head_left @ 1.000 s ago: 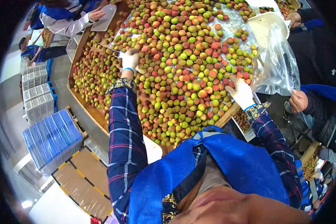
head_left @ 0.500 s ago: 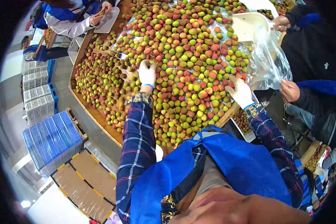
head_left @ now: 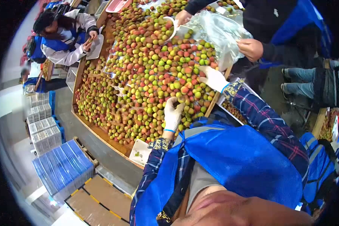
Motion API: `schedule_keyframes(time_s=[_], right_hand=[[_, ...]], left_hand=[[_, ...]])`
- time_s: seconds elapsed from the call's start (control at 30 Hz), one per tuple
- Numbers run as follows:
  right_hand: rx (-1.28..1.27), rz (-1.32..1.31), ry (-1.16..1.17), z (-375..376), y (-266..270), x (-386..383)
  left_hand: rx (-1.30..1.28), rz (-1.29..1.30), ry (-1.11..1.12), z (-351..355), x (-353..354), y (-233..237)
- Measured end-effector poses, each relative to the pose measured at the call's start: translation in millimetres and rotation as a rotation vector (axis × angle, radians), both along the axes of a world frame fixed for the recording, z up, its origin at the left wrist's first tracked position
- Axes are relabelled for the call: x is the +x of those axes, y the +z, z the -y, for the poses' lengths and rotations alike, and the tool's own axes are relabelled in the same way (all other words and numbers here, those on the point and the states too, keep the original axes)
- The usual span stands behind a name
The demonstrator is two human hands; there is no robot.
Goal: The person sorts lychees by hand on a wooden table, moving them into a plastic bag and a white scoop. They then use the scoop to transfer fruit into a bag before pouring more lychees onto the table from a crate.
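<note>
Red-and-green lychees [head_left: 147, 71] cover the wide wooden sorting table [head_left: 96, 130]. My left hand [head_left: 172, 116], in a white glove, is low over the near edge of the heap. Its thumb and fingers curl together around a lychee [head_left: 181, 99], partly hidden by the fingertips. To its right, my gloved right hand [head_left: 214, 80] reaches in over the table's right edge. Its fingers and thumb are apart among the fruit, with nothing visibly held.
A white tray [head_left: 140, 150] stands at the near table edge. On the right, a co-worker's hand [head_left: 251, 49] holds a clear plastic bag [head_left: 222, 32], the other a white scoop [head_left: 173, 28]. Another person [head_left: 66, 35] handles fruit at far left. Wrapped blue crates [head_left: 64, 165] stand left.
My left hand has come back toward me and right, its fingers closing. My right hand is farther up and left in the view. The co-worker's scoop has moved over the lychees. The view has shifted.
</note>
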State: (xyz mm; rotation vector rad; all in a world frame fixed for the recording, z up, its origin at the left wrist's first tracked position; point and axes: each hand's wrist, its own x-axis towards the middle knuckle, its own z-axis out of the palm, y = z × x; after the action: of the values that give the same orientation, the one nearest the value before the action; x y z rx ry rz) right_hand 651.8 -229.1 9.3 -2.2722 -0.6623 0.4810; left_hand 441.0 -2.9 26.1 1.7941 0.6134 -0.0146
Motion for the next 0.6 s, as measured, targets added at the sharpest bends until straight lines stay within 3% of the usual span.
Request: schedule_keyframes(time_s=[0.03,0.1,0.17,0.23,0.33,0.37,0.43,0.47,0.5,0.57,0.6], right_hand=[[0.025,-0.093,0.011,-5.0,13.2,-5.0],[0.178,0.069,0.077,-10.9,-11.7,-26.3],[0.075,0.194,0.035,-15.0,-16.4,-54.8],[0.192,0.278,-0.077,-13.8,-20.4,-82.7],[0.323,-0.178,-0.068,-3.3,-4.4,-111.9],[0.458,-0.533,-0.086,4.1,17.8,-116.0],[0.521,-0.521,-0.039,11.8,5.2,-129.1],[0.398,-0.541,-0.059,18.7,13.6,-131.1],[0.519,-0.492,-0.046,26.7,7.9,-134.9],[0.381,-0.598,-0.134,44.0,29.7,-140.0],[0.379,-0.607,-0.191,55.9,35.2,-144.6]], left_hand=[[-0.038,-0.005,0.008,8.2,-3.2,8.4],[0.012,-0.04,-0.046,17.8,-1.2,32.8],[0.071,-0.026,-0.074,25.8,-0.9,40.1],[0.127,-0.015,-0.102,30.9,2.4,40.0],[-0.009,-0.07,-0.129,42.1,4.2,22.5],[0.095,-0.078,-0.191,51.8,8.5,38.1],[-0.011,0.018,-0.204,53.8,5.3,10.3],[-0.088,-0.084,-0.189,64.7,9.6,27.9],[-0.086,-0.062,-0.218,66.5,6.7,20.0],[0.068,0.003,-0.347,61.9,0.6,-11.0],[0.167,0.026,-0.476,67.8,1.7,-2.4]])
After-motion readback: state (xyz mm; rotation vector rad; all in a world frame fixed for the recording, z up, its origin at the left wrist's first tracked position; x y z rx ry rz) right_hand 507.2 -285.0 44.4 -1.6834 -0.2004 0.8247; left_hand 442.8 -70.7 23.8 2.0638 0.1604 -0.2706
